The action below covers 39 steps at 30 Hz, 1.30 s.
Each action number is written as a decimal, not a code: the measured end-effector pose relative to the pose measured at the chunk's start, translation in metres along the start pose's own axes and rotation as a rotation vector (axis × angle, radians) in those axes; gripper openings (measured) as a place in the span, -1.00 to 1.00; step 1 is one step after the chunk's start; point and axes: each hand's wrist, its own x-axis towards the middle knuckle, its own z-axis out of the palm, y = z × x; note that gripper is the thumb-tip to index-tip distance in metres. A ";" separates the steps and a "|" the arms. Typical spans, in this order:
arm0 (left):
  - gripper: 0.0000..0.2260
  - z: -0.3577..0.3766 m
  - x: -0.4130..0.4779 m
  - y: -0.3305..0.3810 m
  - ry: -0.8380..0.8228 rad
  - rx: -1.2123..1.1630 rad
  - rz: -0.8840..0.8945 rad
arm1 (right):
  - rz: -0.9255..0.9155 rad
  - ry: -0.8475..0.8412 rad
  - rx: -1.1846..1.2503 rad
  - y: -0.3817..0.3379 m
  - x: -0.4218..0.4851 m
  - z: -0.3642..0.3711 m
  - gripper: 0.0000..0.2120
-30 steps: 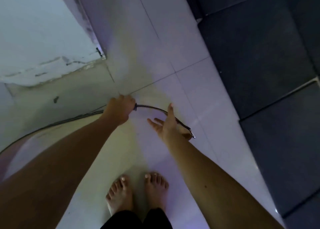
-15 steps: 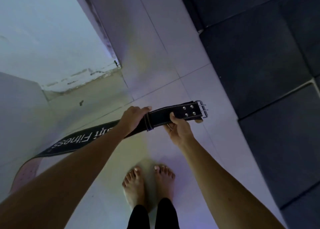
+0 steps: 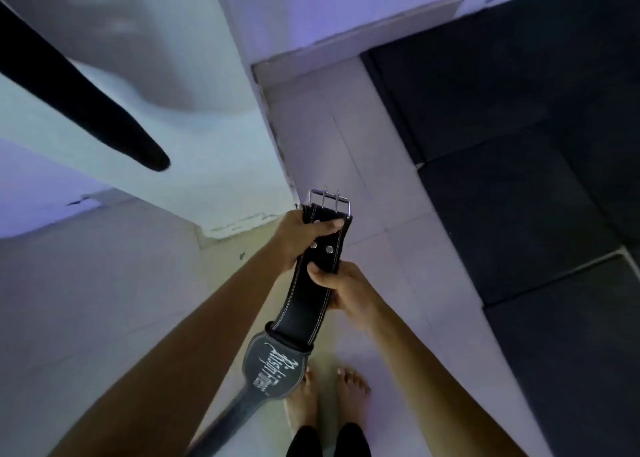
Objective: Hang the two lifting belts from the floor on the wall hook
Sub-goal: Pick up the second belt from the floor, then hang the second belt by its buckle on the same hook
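Both hands grip the lifting belt [image 3: 311, 304]; left hand [image 3: 301, 240] nearest its buckle [image 3: 329, 198], long axis pointing away; right hand [image 3: 346, 290] just behind.

Pale tiled floor [image 3: 349, 151] underfoot, grout lines crossing it. Dark mats [image 3: 519, 179] laid flat over the right side, edges butted together, meeting the tiles along a diagonal line. Two bare feet [image 3: 325, 397] planted on the pale tiles at the bottom, just beside each other, toes pointing forward.
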 end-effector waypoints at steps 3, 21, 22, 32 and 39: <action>-0.66 -0.010 -0.059 0.046 0.172 -0.065 0.084 | -0.092 -0.004 -0.057 -0.051 -0.052 0.033 -0.76; -0.73 -0.025 -0.426 0.258 0.490 -0.322 0.613 | -0.522 0.206 -0.089 -0.228 -0.360 0.209 -0.64; -0.73 -0.028 -0.441 0.269 0.517 -0.299 0.653 | -0.536 0.205 -0.087 -0.237 -0.368 0.219 -0.61; -0.78 -0.058 -0.543 0.349 0.538 -0.300 1.002 | -0.974 -0.043 -0.172 -0.336 -0.435 0.273 -0.49; -0.75 -0.069 -0.577 0.372 0.576 -0.216 1.181 | -1.220 -0.202 -0.216 -0.387 -0.468 0.294 -0.59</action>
